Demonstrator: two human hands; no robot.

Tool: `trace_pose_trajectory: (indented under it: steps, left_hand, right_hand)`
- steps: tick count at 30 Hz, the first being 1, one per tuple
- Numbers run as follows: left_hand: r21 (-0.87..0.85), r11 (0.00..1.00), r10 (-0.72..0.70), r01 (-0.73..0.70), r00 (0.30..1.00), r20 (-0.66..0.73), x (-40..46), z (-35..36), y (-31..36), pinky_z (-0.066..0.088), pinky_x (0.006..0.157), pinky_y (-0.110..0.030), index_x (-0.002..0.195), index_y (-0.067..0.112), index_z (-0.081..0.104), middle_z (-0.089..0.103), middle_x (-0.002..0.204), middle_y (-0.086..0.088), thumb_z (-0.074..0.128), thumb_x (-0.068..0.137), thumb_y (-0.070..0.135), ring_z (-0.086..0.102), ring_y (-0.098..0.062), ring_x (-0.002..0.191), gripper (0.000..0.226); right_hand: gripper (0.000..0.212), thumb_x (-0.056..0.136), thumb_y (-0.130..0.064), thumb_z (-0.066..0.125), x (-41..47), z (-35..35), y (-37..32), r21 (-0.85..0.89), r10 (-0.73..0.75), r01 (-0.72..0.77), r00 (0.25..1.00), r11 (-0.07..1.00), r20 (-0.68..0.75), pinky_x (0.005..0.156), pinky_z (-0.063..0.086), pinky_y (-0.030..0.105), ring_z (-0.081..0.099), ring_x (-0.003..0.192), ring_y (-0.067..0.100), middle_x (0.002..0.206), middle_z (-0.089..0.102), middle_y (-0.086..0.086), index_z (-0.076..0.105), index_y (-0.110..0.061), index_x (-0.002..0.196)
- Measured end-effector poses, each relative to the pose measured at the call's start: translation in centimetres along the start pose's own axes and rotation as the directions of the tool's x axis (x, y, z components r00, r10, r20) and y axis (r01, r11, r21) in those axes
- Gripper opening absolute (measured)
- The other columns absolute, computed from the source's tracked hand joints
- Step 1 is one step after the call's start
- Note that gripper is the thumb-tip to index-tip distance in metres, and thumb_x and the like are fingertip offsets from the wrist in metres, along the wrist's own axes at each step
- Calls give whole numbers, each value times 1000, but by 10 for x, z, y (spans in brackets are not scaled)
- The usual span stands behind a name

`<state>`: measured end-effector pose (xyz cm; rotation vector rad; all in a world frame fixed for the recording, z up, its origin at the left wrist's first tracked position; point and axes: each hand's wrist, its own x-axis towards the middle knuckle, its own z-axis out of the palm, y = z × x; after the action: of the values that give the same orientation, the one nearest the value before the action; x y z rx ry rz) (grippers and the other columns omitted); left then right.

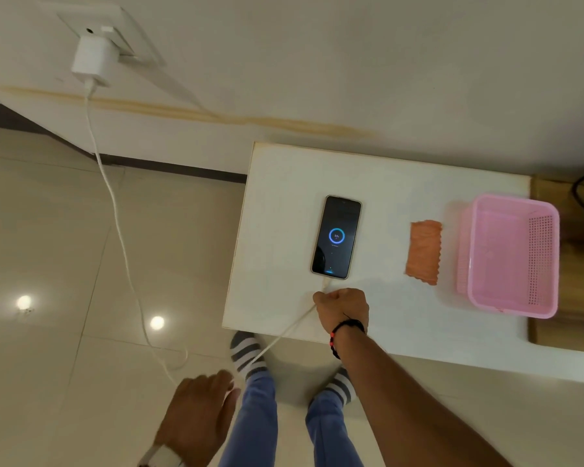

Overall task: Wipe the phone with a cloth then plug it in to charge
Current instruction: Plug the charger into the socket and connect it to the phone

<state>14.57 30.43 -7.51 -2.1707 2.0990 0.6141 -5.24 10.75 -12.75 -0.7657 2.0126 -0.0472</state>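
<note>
You can't read the small text on the phone (pixel 336 236) screen; your right hand (pixel 342 309) hides its fingertips, and your left hand (pixel 199 416) is blurred.

1 phone (pixel 336 237), 1 cloth (pixel 423 252), 1 basket (pixel 550 264), 1 charger (pixel 93 60) w/ cable (pixel 115 210), 2 hands (pixel 343 308).
</note>
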Motion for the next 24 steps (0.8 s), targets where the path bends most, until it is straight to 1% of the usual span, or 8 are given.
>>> trace_pose_trajectory:
  steps: [2,6,9,11,14,16,19,24]
  left_hand:
    - [-3,999,43,-44,990,-137,-25,1,-7,40,56,-26,80,23,69,60,52,5,16,107,49,60,-20,41,64]
    - [-83,996,-25,12,988,-153,-43,-7,-19,43,43,-25,90,31,47,58,44,2,13,108,50,55,-22,32,43]
    - [-119,992,-57,47,995,-85,-39,-9,-30,46,41,-25,97,29,54,60,46,2,16,107,51,58,-23,35,46]
    - [-123,992,20,-24,999,-28,-26,-2,-25,50,44,-22,104,26,54,65,54,3,20,107,46,63,-20,42,39]
    - [-146,976,175,-160,980,97,9,14,0,53,51,-18,111,25,50,71,69,7,36,102,30,69,-12,54,18]
    - [-216,964,201,-153,953,226,38,24,19,58,66,-22,122,22,55,75,86,2,48,96,24,73,-14,72,27]
    - [-138,988,124,-74,908,400,73,38,47,53,93,-35,145,18,43,66,125,-4,36,101,40,66,-22,109,49]
    - [-11,1000,-8,13,924,382,118,41,72,50,81,-37,124,19,51,64,121,-4,47,102,29,65,-25,107,25]
  right_hand:
    - [23,77,-30,74,0,0,-2,1,6,-6,1000,1000,5,59,49,25,61,58,15,59,66,-2,67,-15,62]
    - [22,77,-29,73,0,-1,-2,-6,17,-17,1000,1000,15,65,57,30,68,64,20,65,73,4,73,-9,68]
    - [21,77,-29,74,-2,-1,-3,7,19,-19,1000,1000,-1,59,53,26,66,61,17,65,73,4,74,-9,70]
    - [19,77,-29,75,-5,-1,-3,10,14,-14,1000,1000,-11,56,47,23,62,59,13,64,71,1,73,-12,69]
    - [14,77,-29,76,-6,-3,-4,-14,-12,12,1000,1000,0,62,52,26,64,63,12,66,70,-4,73,-17,70]
    - [11,77,-29,77,-5,-5,-3,-41,-37,37,999,998,8,66,56,28,66,66,14,68,71,-4,74,-19,72]
    - [10,76,-30,77,-5,-7,-3,-74,-69,69,998,995,1,67,57,29,68,70,16,70,73,-5,75,-20,74]
    - [13,80,-34,78,-4,-7,-1,-94,-98,99,995,991,9,74,59,32,67,73,15,75,73,-4,77,-21,81]
